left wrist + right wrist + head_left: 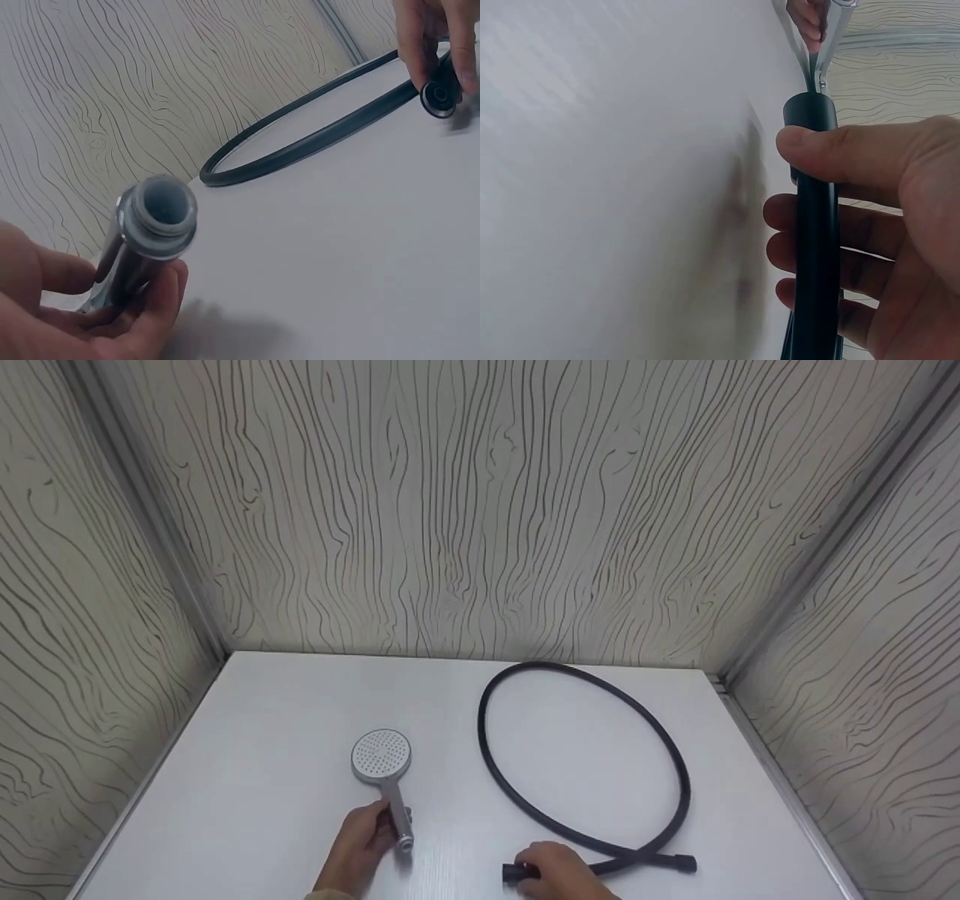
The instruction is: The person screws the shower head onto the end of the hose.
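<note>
A silver hand shower head with a round white spray face lies face up at centre-left in the head view. My left hand grips its handle between thumb and fingers. The handle's threaded open end points toward the camera in the left wrist view. Near the front edge my right hand holds a black shower hose close to one end, thumb on one side and fingers curled round the other. That end's black collar sticks out past the thumb. The hose loops across the table and crosses itself near my right hand.
The hose's other end rests on the white table, right of my right hand. A wood-grain patterned back wall and two side walls enclose the table, with grey metal posts at the corners.
</note>
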`<control>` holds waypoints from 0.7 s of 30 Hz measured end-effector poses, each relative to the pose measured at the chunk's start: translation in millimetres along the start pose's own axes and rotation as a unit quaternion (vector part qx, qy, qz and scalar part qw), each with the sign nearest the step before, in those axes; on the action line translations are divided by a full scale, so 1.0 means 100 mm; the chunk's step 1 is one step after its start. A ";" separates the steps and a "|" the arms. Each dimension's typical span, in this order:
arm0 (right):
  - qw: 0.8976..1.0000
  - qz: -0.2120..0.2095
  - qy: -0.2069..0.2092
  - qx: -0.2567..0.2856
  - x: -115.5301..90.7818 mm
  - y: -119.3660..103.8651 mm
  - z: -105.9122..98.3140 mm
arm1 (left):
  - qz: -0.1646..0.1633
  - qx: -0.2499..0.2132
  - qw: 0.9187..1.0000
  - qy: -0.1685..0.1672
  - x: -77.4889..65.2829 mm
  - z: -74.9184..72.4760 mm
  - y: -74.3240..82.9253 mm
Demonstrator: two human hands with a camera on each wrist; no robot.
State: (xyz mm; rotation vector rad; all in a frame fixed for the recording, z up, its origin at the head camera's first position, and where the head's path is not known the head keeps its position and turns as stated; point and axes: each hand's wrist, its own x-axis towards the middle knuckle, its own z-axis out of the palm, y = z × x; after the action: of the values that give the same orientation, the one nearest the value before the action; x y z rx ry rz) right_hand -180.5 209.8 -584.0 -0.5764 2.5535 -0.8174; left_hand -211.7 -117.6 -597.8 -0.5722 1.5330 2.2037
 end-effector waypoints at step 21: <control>0.997 -0.063 0.046 -0.019 -0.02 0.00 -0.03 | 0.029 -0.238 0.967 -0.084 -0.06 0.08 -0.01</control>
State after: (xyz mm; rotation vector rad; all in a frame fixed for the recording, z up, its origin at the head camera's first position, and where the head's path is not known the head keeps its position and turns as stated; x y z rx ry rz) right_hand -180.3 211.4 -581.3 -0.7332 2.6429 -0.8570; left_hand -206.5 -110.4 -592.9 -0.4635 0.9462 2.6047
